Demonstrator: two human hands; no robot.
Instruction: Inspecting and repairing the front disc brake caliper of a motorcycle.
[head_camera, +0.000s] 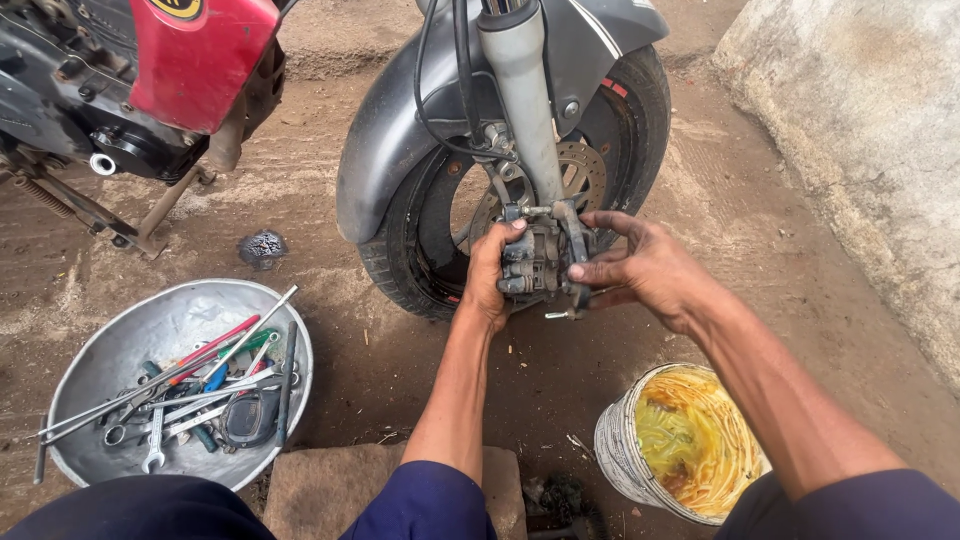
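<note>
A motorcycle front wheel (420, 240) with a grey mudguard (385, 130) and silver fork leg (520, 90) stands in front of me. My left hand (490, 275) grips the dirty grey brake caliper (535, 262) from the left, thumb on top. On the caliper's right side, the fingers of my right hand (640, 265) pinch it. A small metal pin or bolt sticks out below the caliper. The perforated brake disc (585, 175) shows behind the fork.
A round metal bowl (120, 340) at lower left holds several wrenches and screwdrivers. A tub of yellow grease (690, 440) sits at lower right. A flat stone (330, 485) lies between my knees. Another motorcycle with a red panel (195, 55) is at upper left. A concrete wall (870, 130) rises at right.
</note>
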